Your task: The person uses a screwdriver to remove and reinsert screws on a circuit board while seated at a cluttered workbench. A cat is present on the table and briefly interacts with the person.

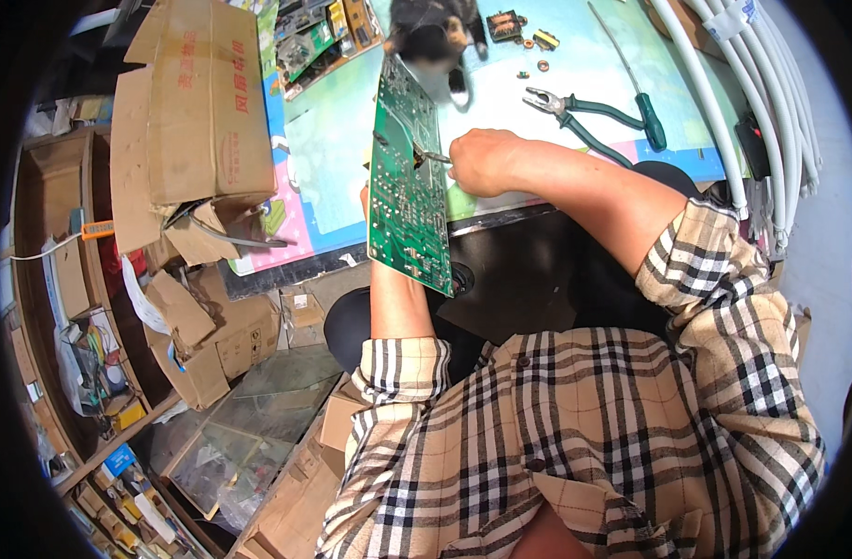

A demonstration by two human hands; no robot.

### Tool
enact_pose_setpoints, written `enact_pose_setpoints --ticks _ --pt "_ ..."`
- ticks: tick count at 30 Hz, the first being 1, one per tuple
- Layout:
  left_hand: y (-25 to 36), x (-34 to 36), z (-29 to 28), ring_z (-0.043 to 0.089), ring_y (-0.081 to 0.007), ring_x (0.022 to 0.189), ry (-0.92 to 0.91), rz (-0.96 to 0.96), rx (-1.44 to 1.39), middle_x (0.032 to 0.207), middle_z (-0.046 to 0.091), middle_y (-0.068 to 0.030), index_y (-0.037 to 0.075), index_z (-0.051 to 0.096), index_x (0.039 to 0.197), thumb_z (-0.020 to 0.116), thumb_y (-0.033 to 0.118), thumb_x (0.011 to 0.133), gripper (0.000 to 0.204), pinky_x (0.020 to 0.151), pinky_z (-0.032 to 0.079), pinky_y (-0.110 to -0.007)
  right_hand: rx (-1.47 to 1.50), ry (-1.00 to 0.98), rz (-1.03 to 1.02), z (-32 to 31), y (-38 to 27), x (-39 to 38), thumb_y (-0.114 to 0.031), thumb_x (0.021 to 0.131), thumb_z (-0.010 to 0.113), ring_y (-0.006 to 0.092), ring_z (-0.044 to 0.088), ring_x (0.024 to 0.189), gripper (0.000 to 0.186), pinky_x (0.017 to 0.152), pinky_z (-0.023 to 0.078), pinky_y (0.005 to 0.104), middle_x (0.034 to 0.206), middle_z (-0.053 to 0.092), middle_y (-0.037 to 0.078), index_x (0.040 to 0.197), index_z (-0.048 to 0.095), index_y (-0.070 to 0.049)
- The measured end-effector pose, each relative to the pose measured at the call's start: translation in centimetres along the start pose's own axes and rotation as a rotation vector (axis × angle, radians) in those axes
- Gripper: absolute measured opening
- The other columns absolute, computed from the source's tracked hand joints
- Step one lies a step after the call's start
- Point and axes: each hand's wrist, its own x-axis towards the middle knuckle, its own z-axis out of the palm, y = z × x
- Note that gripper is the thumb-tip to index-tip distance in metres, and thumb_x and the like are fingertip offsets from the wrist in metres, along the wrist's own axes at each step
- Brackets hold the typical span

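Observation:
A green circuit board point(407, 186) stands tilted on edge above the near side of the table, its solder-dotted face toward me. My left hand point(364, 198) grips it from behind; the board hides most of its fingers. My right hand point(482, 162) is closed around a slim metal tool point(433, 157), whose tip reaches a dark spot or opening near the middle of the board. The hand covers the rest of that tool, so its kind does not show. A black cat point(431, 33) with a white paw is just beyond the board's top.
Combination pliers point(575, 116) and a green-handled screwdriver point(652, 121) lie to the right. Past them are small coils point(506, 25) and white tubes point(710, 102). A tall cardboard box point(198, 102) stands left, near more boards point(305, 47). Wooden shelves point(58, 168) line the far left.

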Motion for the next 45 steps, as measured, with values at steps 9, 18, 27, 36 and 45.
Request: enact_pose_setpoints --ticks 9,18,27,36,45 --pt "1.5 -1.5 1.4 0.057 -0.0163 0.051 -0.034 -0.068 -0.015 0.068 0.060 -0.0062 0.000 0.065 0.083 0.058 0.008 0.090 0.012 0.044 0.045 -0.030 0.005 -0.040 -0.026 0.5 0.2 0.5 -0.025 0.091 0.055 0.0380 0.065 0.098 0.035 0.088 0.051 0.0429 0.101 0.069 0.024 0.100 0.070 0.005" --pt "1.6 -1.8 1.8 0.056 -0.0157 0.050 -0.104 -0.132 -0.130 0.067 0.061 -0.0062 0.002 0.064 0.085 0.053 0.005 0.090 0.013 0.043 0.042 -0.028 0.015 -0.156 -0.011 0.0 0.0 0.5 -0.013 0.082 0.055 0.0337 0.070 0.078 0.025 0.076 0.054 0.0424 0.075 0.070 0.021 0.080 0.071 0.006" --pt "2.4 -3.5 2.9 0.053 -0.0112 0.051 -0.012 0.002 0.060 0.067 0.059 -0.0025 0.002 0.064 0.083 0.057 0.002 0.088 0.009 0.044 0.040 -0.026 -0.142 -0.194 -0.192 -0.5 0.4 1.2 -0.004 0.072 0.058 0.0278 0.069 0.064 0.016 0.066 0.053 0.0397 0.060 0.067 0.016 0.065 0.071 0.002" --pt "0.6 -0.4 1.2 0.054 -0.0076 0.058 -0.066 0.111 0.387 0.075 0.067 -0.0019 -0.005 0.071 0.100 0.062 0.025 0.097 0.032 0.052 0.042 -0.023 0.059 -0.350 0.026 -1.1 0.2 2.0 -0.003 0.074 0.053 0.0234 0.060 0.050 0.022 0.049 0.047 0.0395 0.056 0.063 0.013 0.059 0.068 0.002" --pt "1.7 -2.3 2.0 0.054 -0.0072 0.052 -0.065 0.051 0.189 0.068 0.063 -0.0004 -0.001 0.071 0.089 0.063 0.019 0.094 0.023 0.046 0.041 -0.024 -0.085 -0.216 -0.052 -0.8 -0.5 1.5 -0.001 0.073 0.053 0.0228 0.061 0.051 0.022 0.051 0.048 0.0389 0.057 0.064 0.013 0.058 0.069 0.000"
